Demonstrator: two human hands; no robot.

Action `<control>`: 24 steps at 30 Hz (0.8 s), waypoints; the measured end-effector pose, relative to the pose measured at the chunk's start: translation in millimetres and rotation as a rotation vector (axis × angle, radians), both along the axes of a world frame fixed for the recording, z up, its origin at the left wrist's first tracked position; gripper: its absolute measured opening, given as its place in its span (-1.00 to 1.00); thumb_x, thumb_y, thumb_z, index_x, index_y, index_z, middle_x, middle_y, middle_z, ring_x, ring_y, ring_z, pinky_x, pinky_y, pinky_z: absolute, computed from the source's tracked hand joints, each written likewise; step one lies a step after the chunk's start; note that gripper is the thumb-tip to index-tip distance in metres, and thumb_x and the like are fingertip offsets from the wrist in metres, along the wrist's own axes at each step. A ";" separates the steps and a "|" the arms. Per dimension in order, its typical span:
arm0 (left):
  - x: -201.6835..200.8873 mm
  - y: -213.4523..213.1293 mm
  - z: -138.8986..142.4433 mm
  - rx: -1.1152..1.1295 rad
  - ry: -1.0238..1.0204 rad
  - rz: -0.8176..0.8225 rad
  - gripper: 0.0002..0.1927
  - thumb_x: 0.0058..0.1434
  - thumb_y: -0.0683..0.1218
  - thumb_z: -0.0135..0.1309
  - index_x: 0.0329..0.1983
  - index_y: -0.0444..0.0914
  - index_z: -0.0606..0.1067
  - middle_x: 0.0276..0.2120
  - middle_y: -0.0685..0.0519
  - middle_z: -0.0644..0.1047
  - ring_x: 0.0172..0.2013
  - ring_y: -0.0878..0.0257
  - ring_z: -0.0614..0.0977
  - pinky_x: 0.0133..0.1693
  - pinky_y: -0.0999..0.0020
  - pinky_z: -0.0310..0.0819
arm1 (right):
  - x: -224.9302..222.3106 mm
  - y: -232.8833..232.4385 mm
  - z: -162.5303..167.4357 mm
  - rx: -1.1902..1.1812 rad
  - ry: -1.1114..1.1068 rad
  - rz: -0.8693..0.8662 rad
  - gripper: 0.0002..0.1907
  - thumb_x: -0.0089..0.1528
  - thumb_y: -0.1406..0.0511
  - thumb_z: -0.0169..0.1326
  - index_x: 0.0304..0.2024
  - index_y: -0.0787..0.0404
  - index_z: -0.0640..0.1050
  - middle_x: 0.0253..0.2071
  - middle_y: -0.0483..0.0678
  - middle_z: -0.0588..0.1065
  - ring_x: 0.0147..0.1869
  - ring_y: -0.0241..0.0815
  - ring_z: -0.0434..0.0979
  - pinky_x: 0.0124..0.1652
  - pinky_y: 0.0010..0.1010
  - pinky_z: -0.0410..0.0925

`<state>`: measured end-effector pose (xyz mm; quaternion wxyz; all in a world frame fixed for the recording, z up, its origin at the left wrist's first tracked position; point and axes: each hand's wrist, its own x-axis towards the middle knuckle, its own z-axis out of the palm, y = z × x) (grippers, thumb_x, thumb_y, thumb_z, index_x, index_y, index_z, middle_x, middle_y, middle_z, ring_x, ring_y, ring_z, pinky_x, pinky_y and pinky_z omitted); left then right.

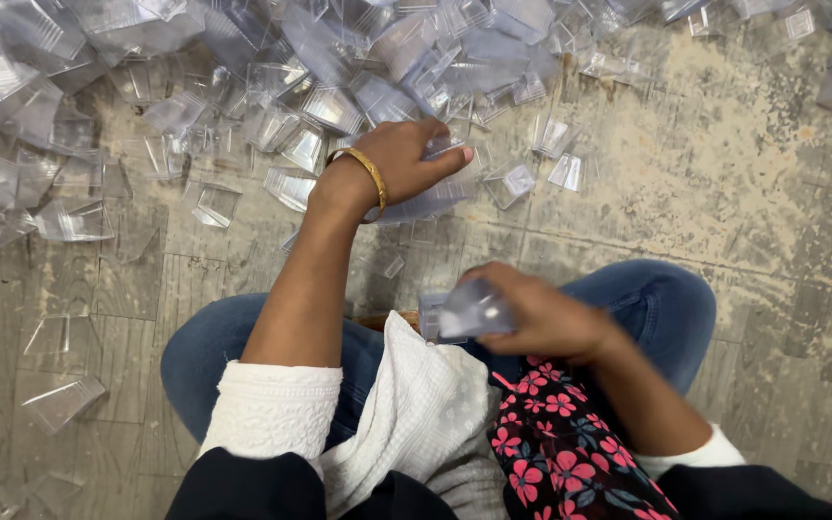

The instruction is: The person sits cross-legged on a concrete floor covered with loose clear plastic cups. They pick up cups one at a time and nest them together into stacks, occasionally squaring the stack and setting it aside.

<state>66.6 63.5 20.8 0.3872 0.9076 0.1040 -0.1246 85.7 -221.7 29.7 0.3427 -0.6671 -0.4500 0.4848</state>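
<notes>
While the person sits cross-legged on the worn floor (724, 164), the left hand (406, 159) reaches forward into the near edge of a heap of clear plastic pieces (272, 67). Its fingers are curled down over a stack of clear pieces (430, 197), the thumb pointing to the right along the top of that stack, so the hand is grasping it against the floor. A gold bangle (366, 173) sits at that wrist. The right hand (541, 313) is held close in, above the lap, and it is closed around a small clear plastic piece (464, 310), which juts out to the left past the fingers. This piece is off the floor, well apart from the heap. Below the two hands lie blue jeans (662, 303) over the bent knees, a white cloth (416, 404) bunched between the arms, and a dark fabric with pink flowers (556, 433) just beside it. Single clear pieces lie scattered on the floor to the left, one loose clear piece (62, 400) near the left knee.
</notes>
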 end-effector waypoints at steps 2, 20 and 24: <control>0.4 -0.9 1.1 0.008 0.002 0.008 -0.18 0.22 0.44 -0.08 0.20 -0.30 0.49 -0.06 -0.29 0.60 0.03 -0.19 0.60 0.10 0.03 0.42 | -24.8 15.3 -16.6 0.036 -0.244 -0.054 -0.27 -0.02 0.29 0.34 0.19 0.23 0.39 0.09 0.07 0.46 0.20 -0.02 0.48 0.17 -0.27 0.36; -1.5 -26.0 -9.2 -0.346 0.030 -0.192 -0.18 0.27 0.45 -0.28 0.54 0.05 0.17 0.24 -0.21 0.46 0.18 -0.11 0.50 0.18 0.10 0.31 | 78.4 22.4 -46.4 0.125 0.697 -0.774 -0.28 0.24 0.32 0.21 0.41 0.24 0.27 0.00 -0.08 0.52 0.06 -0.29 0.52 0.07 -0.35 0.40; 9.3 -18.4 -27.3 -0.525 -0.015 -0.006 -0.23 0.34 0.42 -0.35 0.55 0.05 0.14 0.31 -0.15 0.43 0.25 -0.02 0.53 0.23 0.15 0.37 | 79.4 27.4 -55.8 0.481 1.089 -0.797 -0.27 0.38 0.19 0.22 0.49 0.31 0.26 -0.02 -0.02 0.53 0.02 -0.23 0.49 0.22 -0.27 0.40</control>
